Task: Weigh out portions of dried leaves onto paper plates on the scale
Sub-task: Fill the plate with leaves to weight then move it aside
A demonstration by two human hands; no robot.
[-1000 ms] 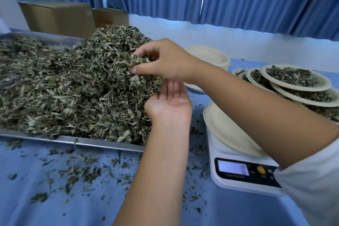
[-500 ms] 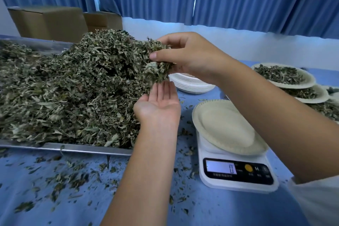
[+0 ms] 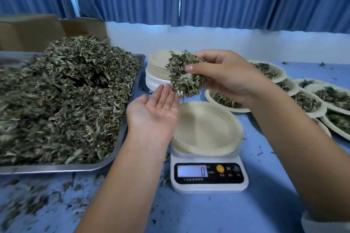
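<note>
The right hand's (image 3: 225, 77) curled fingers grip a clump of dried leaves (image 3: 184, 76) above the empty paper plate (image 3: 208, 130) on the mid-desk scale (image 3: 208, 185), while the left hand (image 3: 153, 113), palm up with fingers straight, holds nothing.

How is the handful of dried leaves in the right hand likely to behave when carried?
Probably loose, not stiff: the handful sticks out raggedly from the right hand. Likely to shed: flakes litter the table, and the open left hand sits close below. Seemingly light: thin dry flakes.
</note>
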